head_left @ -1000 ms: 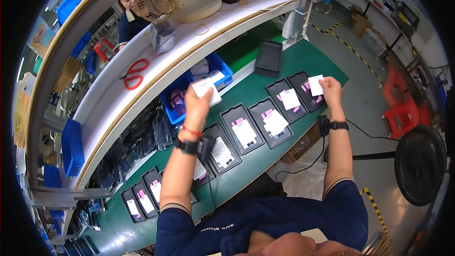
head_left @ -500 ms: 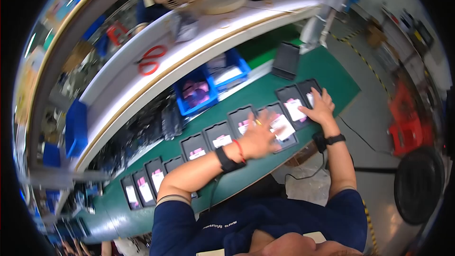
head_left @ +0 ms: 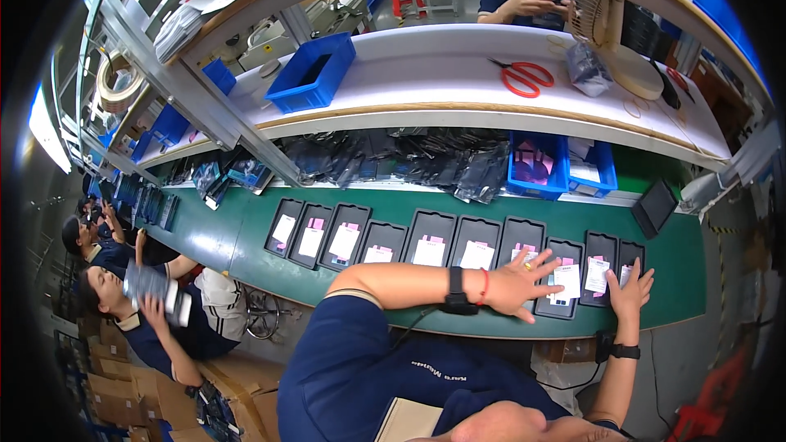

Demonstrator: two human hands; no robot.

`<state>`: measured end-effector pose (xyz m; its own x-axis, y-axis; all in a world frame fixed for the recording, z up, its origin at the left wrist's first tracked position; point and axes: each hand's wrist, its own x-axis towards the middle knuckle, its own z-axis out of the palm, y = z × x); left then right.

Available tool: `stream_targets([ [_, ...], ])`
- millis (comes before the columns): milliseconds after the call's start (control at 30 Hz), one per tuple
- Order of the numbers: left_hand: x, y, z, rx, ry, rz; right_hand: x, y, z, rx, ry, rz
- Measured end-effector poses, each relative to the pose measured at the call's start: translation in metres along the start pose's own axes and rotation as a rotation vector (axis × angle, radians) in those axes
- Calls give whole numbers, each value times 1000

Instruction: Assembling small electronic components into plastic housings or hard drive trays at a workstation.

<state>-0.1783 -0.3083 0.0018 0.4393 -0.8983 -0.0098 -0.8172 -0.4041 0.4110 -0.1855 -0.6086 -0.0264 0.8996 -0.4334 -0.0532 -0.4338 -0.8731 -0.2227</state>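
A row of black trays point(head_left: 435, 225) lies on the green bench, each with a white card point(head_left: 430, 250) and most with a pink piece showing. My left hand point(head_left: 516, 285) is open, fingers spread, over the near ends of two trays towards the right. It partly covers the tray point(head_left: 526, 231) under it. Beside the rightmost tray point(head_left: 630, 250), my right hand point(head_left: 628, 291) is open with the thumb apart; its fingertips are at the tray's near right edge. Whether they press on it, I cannot tell. No object shows in either hand.
Behind the trays stand two blue bins point(head_left: 538, 165) and a heap of dark plastic bags point(head_left: 409, 160). A separate black tray point(head_left: 655, 208) lies far right. The white shelf point(head_left: 426, 57) above holds red-handled scissors point(head_left: 526, 78). Co-workers sit left and across.
My view has swung left, bringing more of the bench and co-workers into sight. The left hand, blurred before, is now sharper with fingers spread; both hands stay over the right-end trays.
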Motion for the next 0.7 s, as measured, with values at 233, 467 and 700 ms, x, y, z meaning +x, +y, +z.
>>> stream_targets([
  [233, -99, -144, -111, 346, 377, -442, -24, -117, -43, 178, 182, -728],
  [467, -120, -281, -141, 409, 256, -797, -21, -298, -26, 127, -36, -1097],
  [700, -154, -292, -127, 343, 371, -697, 73, -399, 24, -144, -38, -923],
])
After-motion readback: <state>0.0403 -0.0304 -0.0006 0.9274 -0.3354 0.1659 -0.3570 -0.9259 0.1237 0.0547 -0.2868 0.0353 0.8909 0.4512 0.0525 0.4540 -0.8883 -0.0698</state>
